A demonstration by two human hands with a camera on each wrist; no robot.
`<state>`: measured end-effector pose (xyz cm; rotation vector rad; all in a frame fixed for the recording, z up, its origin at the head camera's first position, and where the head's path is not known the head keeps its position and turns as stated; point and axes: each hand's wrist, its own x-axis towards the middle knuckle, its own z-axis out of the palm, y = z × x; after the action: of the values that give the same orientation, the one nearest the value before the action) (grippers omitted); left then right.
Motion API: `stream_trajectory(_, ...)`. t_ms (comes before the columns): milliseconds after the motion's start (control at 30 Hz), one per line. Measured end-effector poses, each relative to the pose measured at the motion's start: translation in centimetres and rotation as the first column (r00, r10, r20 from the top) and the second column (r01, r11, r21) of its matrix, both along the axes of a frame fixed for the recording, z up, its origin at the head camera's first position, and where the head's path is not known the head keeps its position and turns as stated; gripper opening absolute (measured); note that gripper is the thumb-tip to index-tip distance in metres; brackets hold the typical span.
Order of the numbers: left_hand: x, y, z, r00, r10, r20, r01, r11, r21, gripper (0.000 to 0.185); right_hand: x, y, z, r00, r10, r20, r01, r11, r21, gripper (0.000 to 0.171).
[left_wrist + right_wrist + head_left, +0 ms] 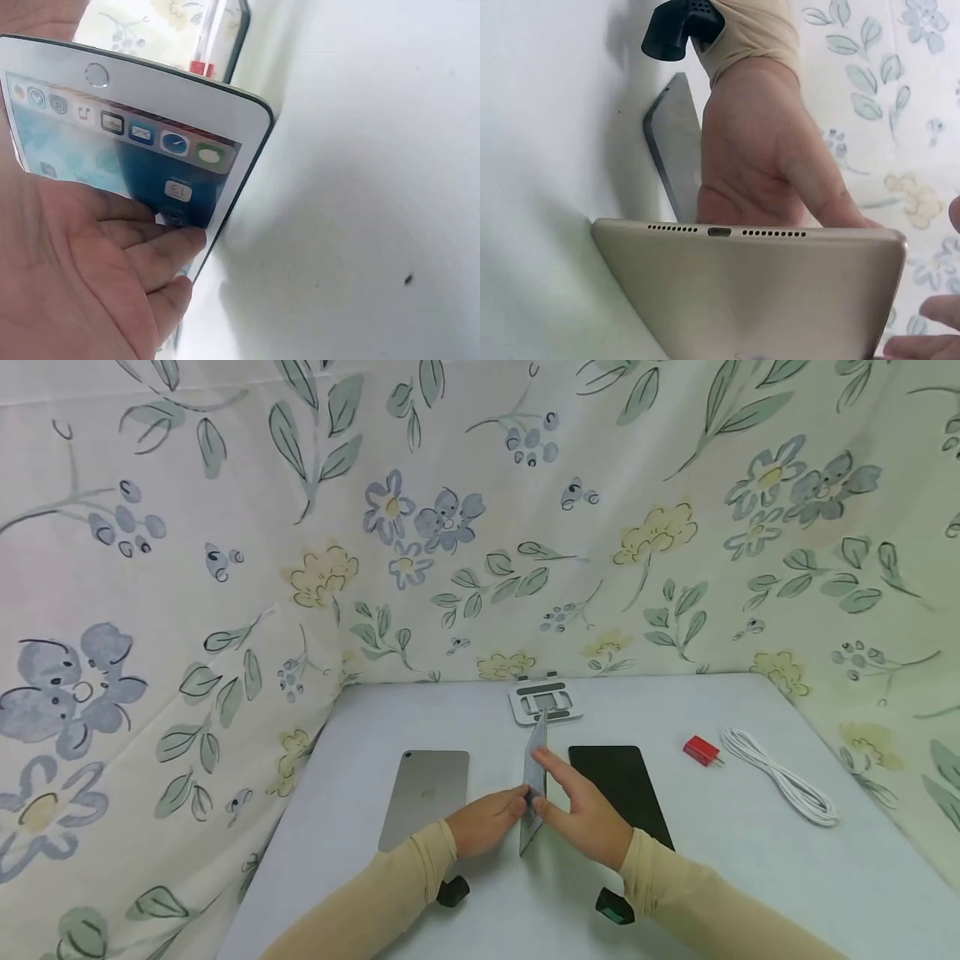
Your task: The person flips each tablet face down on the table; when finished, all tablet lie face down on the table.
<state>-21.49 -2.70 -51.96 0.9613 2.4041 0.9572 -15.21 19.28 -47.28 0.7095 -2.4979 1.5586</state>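
So both hands have a tablet tipped up on its long side in the middle of the table, screen facing left. The left hand is on the screen side, fingers a bit bent with tips on the glass; can't tell if the thumb is clamping anything. The right hand comes in from the right, fingers pretty straight and thumb spread away from them, tips up at the tablet, not clenched.

Count: three tablets total, counting the gray tablet on the left and the black tablet on the right. One white stand far side, one red plug and one coiled white cable far right. Floral cloth behind.

The raised tablet overlaps the stand's near edge, and the right hand blocks part of the black tablet
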Motion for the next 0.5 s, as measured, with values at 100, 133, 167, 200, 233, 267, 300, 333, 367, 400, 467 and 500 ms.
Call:
stream_trajectory(100,0.0,-0.6,0.2,0.999,-0.005,-0.033,0.006,0.999,0.033,0.077,-0.4,-0.5,-0.1,1.000,0.007,-0.011,-0.007,1.000,0.012,0.070)
stream_trajectory(133,0.0,-0.8,0.4,0.999,-0.009,-0.049,0.011,0.999,0.043,0.077,-0.5,-0.7,-0.1,1.000,0.007,-0.009,-0.007,1.000,0.012,0.071)
stream_trajectory(167,0.0,-1.1,0.6,0.998,-0.013,-0.061,0.016,0.998,0.058,0.077,-0.6,-0.8,-0.2,1.000,0.008,-0.006,-0.008,1.000,0.011,0.072)
stream_trajectory(200,0.0,-1.3,0.9,0.997,-0.016,-0.069,0.021,0.997,0.075,0.077,-0.8,-0.9,-0.3,1.000,0.008,-0.003,-0.008,1.000,0.009,0.073)
stream_trajectory(233,0.0,-1.6,1.1,0.997,-0.019,-0.081,0.026,0.996,0.088,0.078,-0.9,-1.0,-0.4,1.000,0.009,0.005,-0.009,1.000,0.004,0.074)
stream_trajectory(267,0.1,-1.8,1.4,0.996,-0.023,-0.090,0.032,0.995,0.099,0.079,-1.0,-1.1,-0.4,1.000,0.010,0.015,-0.010,1.000,-0.004,0.074)
stream_trajectory(300,0.1,-2.0,1.6,0.995,-0.024,-0.101,0.034,0.994,0.107,0.079,-1.1,-1.2,-0.6,1.000,0.012,0.026,-0.012,1.000,-0.013,0.073)
stream_trajectory(333,0.1,-2.2,1.8,0.993,-0.027,-0.113,0.040,0.992,0.116,0.079,-1.2,-1.4,-0.7,0.999,0.019,0.038,-0.018,0.999,-0.027,0.073)
stream_trajectory(367,0.1,-2.4,2.1,0.992,-0.028,-0.121,0.044,0.991,0.128,0.079,-1.2,-1.5,-0.8,0.999,0.026,0.048,-0.024,0.999,-0.036,0.072)
stream_trajectory(400,0.1,-2.6,2.2,0.991,-0.031,-0.132,0.049,0.989,0.137,0.079,-1.2,-1.7,-0.9,0.998,0.037,0.059,-0.035,0.998,-0.045,0.071)
stream_trajectory(467,0.0,-3.0,2.3,0.987,-0.035,-0.157,0.059,0.986,0.154,0.078,-1.3,-2.0,-1.2,0.995,0.061,0.084,-0.056,0.997,-0.057,0.068)
stream_trajectory(500,0.0,-3.2,2.3,0.985,-0.035,-0.166,0.064,0.984,0.168,0.078,-1.3,-2.2,-1.3,0.992,0.074,0.102,-0.068,0.996,-0.063,0.067)
